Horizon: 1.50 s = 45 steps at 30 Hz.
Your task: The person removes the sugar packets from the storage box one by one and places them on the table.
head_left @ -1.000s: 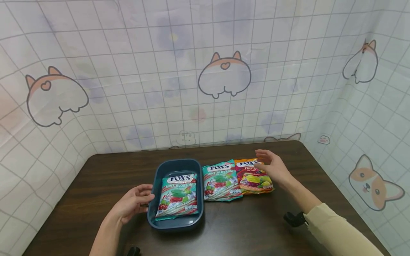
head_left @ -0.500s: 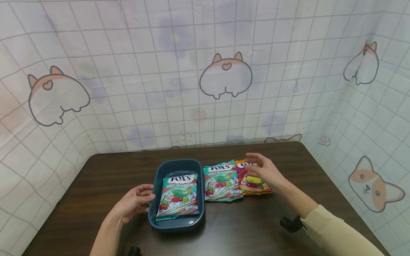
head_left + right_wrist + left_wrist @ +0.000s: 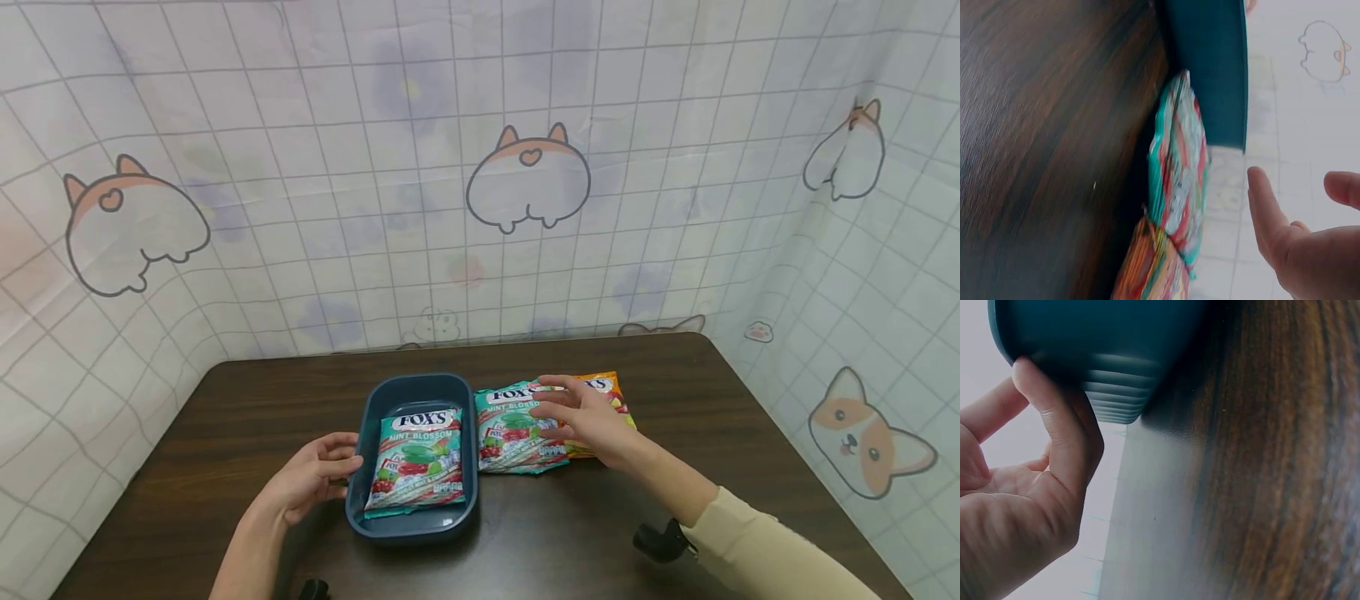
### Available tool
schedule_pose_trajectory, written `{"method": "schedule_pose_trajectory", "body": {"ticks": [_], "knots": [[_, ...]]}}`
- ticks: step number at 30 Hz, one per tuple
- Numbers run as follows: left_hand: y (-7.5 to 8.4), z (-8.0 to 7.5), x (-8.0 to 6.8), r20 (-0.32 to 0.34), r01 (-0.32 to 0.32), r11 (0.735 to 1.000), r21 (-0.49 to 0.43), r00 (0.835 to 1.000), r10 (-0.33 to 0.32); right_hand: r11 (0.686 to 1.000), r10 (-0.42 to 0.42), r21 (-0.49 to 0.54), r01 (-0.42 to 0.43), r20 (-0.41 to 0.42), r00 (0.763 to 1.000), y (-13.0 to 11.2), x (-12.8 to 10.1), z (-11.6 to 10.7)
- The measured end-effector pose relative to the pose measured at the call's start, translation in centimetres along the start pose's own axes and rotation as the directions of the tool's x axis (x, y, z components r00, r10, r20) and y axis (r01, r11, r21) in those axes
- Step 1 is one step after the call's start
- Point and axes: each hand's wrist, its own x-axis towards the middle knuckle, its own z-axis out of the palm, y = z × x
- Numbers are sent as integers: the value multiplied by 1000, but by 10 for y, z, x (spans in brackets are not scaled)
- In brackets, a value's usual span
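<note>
Your table (image 3: 225, 433) is dark wood grain with a soft sheen. The tub (image 3: 408, 525) looks like smooth, matt teal plastic, ribbed low on its side. The candy bags (image 3: 517, 429) are glossy printed film, and the backdrop (image 3: 300, 208) is creased sheeting.

We see the right hand (image 3: 588, 417) hanging over the orange candy bag (image 3: 613, 393), so most of that bag's front is hidden in the head view; only its top strip and right edge show. We cannot tell whether the fingers touch the green candy bag (image 3: 513, 429) beside it. In the right wrist view both bags appear edge-on and blurred, their print unreadable, and the hand is cut off by the frame's lower right corner. In the left wrist view the left hand (image 3: 1029, 487) is cropped at the left edge, and only a corner of the blue tub (image 3: 1104, 356) shows.
</note>
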Motion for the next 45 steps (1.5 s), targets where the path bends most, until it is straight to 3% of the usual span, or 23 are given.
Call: {"method": "schedule_pose_trajectory", "body": {"ticks": [6, 20, 37, 45], "knots": [[-1, -1, 0, -3, 2, 1000, 2, 1000, -2, 999, 12, 37, -14, 59, 998, 0, 2, 12], [-3, -1, -2, 11, 17, 1000, -6, 1000, -17, 994, 35, 95, -45, 102, 994, -4, 3, 38], [1, 0, 4, -24, 24, 999, 39, 999, -23, 993, 40, 105, -60, 189, 981, -13, 11, 62], [-3, -4, 5, -4, 20, 999, 26, 1000, -20, 990, 53, 114, -77, 205, 977, -18, 16, 80]]}}
